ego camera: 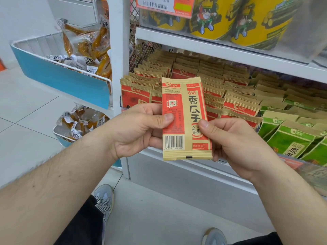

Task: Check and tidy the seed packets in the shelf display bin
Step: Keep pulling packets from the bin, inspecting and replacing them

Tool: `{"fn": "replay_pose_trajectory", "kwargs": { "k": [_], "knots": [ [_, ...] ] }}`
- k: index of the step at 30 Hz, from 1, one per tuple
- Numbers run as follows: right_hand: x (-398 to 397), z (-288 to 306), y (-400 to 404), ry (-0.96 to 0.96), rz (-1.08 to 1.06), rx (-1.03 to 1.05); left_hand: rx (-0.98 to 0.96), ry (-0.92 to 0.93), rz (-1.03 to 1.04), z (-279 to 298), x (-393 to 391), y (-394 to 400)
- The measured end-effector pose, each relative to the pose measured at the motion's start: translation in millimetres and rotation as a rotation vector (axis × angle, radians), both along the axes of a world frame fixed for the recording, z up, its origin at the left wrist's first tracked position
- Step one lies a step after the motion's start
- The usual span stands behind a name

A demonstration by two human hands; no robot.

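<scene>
Both hands pinched one red-and-tan paper seed packet (185, 119) upright before the shelf bin of matching red packets (230, 96): left hand (139, 128) gripping its left edge, right hand (235, 144) its right.

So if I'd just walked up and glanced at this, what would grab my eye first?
Probably the red and tan seed packet held upright in the centre, back side out with its barcode at the bottom, pinched between the left hand and the right hand. Behind it, rows of matching red packets fill the shelf bin, with green packets at the right. Big yellow tubs stand on the shelf above.
</scene>
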State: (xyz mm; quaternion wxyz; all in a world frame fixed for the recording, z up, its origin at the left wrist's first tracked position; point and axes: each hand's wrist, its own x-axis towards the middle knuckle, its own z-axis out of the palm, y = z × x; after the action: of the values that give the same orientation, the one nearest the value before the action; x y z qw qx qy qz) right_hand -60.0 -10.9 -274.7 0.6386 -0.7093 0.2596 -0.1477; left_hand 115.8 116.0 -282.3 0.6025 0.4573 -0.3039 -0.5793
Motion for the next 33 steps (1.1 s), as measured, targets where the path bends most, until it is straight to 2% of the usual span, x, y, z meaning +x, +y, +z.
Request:
{"fn": "replay_pose_trajectory", "kwargs": {
  "k": [7,13,16,18,20,22,23,24,26,27,30,33],
  "knots": [
    [5.3,-8.0,2.4,-0.099,-0.053,-0.030,-0.083,-0.047,0.091,-0.7,-0.6,-0.4],
    [9.9,-16.1,8.3,-0.152,-0.144,-0.017,-0.112,-0.058,0.066,-4.6,5.2,-1.1],
    [16.4,-17.6,19.0,-0.210,-0.140,0.194,-0.148,-0.077,0.058,-8.4,5.9,-2.2],
    [19.9,-17.3,26.9,-0.228,-0.106,0.453,-0.150,-0.072,0.064,-11.2,3.8,-4.8],
    [23.0,-18.2,35.0,-0.228,0.006,0.689,-0.170,-0.056,0.044,-15.5,0.5,-7.7],
    [23.8,-21.2,38.9,-0.209,0.119,0.776,-0.198,-0.026,0.052,-15.8,-5.2,-8.8],
    [23.3,-22.4,38.4,-0.176,0.137,0.718,-0.204,-0.022,0.082,-15.0,-7.4,-8.9],
    [22.2,-23.5,35.4,-0.125,0.118,0.569,-0.200,-0.016,0.120,-14.5,-8.1,-9.0],
    [20.7,-21.8,26.4,-0.025,-0.033,0.178,-0.149,-0.015,0.196,-11.2,-9.0,-8.3],
    [20.4,-20.4,20.4,-0.016,-0.111,0.098,-0.117,-0.035,0.229,-9.3,-9.1,-7.8],
    [17.2,-10.8,9.6,-0.064,-0.224,0.121,-0.039,-0.161,0.273,-7.1,-7.9,-5.8],
    [12.7,-6.3,13.1,-0.062,-0.161,-0.102,-0.019,-0.231,0.248,-6.3,-9.2,-4.9]
  ]
}}
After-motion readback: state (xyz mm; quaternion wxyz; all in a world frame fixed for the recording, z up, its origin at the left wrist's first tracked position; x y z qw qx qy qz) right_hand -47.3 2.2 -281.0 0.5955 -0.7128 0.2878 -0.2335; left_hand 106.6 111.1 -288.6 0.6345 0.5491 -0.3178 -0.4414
